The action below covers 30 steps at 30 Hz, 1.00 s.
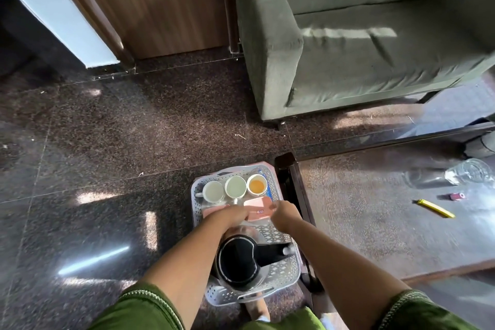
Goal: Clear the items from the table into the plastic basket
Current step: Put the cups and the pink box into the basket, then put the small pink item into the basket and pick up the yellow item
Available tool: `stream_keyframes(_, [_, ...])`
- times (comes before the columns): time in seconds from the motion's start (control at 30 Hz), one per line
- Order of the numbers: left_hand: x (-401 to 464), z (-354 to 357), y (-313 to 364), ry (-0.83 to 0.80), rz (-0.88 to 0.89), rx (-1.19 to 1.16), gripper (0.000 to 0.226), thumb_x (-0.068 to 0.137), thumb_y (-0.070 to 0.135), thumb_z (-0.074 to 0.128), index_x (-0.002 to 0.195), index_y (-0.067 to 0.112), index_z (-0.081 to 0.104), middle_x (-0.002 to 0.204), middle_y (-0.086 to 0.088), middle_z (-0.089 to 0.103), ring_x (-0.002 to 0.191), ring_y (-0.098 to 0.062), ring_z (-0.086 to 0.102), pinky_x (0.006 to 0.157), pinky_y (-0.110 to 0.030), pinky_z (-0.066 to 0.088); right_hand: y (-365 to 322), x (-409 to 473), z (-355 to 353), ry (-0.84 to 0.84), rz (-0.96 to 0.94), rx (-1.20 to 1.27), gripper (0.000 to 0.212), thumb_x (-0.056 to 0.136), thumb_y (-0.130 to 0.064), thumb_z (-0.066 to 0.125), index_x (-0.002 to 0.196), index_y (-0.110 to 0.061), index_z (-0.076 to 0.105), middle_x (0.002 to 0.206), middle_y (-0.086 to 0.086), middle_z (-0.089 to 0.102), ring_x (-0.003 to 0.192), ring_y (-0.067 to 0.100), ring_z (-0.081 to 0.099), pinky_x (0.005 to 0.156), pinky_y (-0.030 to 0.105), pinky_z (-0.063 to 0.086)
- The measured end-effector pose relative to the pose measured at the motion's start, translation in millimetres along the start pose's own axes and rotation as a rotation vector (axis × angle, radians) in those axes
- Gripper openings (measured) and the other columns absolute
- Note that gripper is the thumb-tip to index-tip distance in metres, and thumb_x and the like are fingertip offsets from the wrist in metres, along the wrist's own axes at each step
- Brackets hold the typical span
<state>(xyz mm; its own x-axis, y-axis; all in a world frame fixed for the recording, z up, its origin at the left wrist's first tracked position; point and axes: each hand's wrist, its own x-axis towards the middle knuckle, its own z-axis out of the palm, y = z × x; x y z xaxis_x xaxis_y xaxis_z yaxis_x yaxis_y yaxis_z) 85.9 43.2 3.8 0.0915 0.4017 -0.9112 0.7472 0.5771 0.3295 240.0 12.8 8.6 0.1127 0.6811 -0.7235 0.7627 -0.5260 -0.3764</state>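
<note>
Hands met over the plastic basket [290, 273] on the floor beside the table [375, 222]: the left hand [230, 214] and right hand [285, 215] each pinched an end of a pink packet [258, 205] near the basket's middle. Three cups [235, 187] lined its far edge, a black kettle [241, 262] filled its near end. A yellow stick [435, 208], small red item [457, 196] and clear glass [467, 171] lay towards the table's right edge.

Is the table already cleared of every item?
No. A yellow pen, a small red object and a clear glass jug lying on its side are still on the table, not in the basket.
</note>
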Motion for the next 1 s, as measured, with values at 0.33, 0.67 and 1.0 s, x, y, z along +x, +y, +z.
stream_keyframes(0.33, [-63,2,65,0.249,0.264,0.004,0.031,0.093,0.022,0.049,0.116,0.007,0.063,0.117,-0.014,0.064,0.098,-0.023,0.059,0.089,-0.030,0.050,20,-62,-78,0.263,-0.010,0.241,0.031,0.098,-0.014,0.045,0.122,-0.006,0.063,0.124,0.011,0.064,0.116,0.027,0.059,0.095,0.030,0.048])
stream_keyframes(0.67, [-97,79,162,0.374,0.562,0.069,0.039,0.090,0.023,0.054,0.128,0.014,0.056,0.126,-0.006,0.063,0.119,-0.027,0.057,0.104,-0.034,0.042,116,-102,-151,0.619,0.066,0.434,0.036,0.083,-0.007,0.050,0.111,-0.013,0.071,0.114,0.006,0.070,0.108,0.026,0.064,0.089,0.028,0.049])
stream_keyframes(1.0, [-70,229,252,0.400,0.471,0.279,0.044,0.093,0.035,0.050,0.134,0.019,0.048,0.135,-0.003,0.057,0.122,-0.028,0.053,0.101,-0.033,0.042,291,-103,-216,0.613,0.109,0.335,0.031,0.082,-0.006,0.051,0.105,-0.011,0.070,0.116,0.014,0.062,0.111,0.032,0.058,0.097,0.030,0.044])
